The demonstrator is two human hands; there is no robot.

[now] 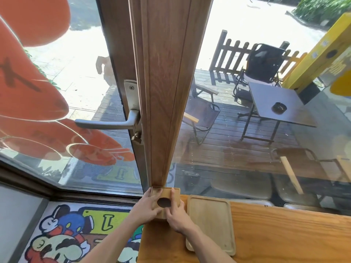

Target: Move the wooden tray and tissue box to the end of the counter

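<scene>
1. Both my hands hold the wooden tissue box (164, 202) at the lower centre of the frame, at the far left end of the desk (284, 234), right against the foot of the wooden door post (167, 92).

2. My left hand (147, 207) lies against the box's left side, fingers (154, 196) curled over its top edge and pressed to the wood.

3. My right hand (177, 215) covers the box's right side, fingers (173, 194) stretched over the lid beside its dark oval opening; both sets of fingers are clamped on the box.

4. The wooden tray (210, 224) lies flat on the desk just right of the box, beside my right hand, its long side running away from me. Nothing is printed on the tray or the box that I can read.

5. At the lower left, a floor mat (72, 234) shows cartoon characters and a yellow panel with the figure "1" in white.

6. A metal door handle (106, 123) juts left from the glass door, mid-frame; orange decals (34, 103) on the glass carry dark marks I cannot read.

7. Through the window at the upper right stand a dark patio table (281, 103), folding chairs and a picket fence (237, 54).
</scene>
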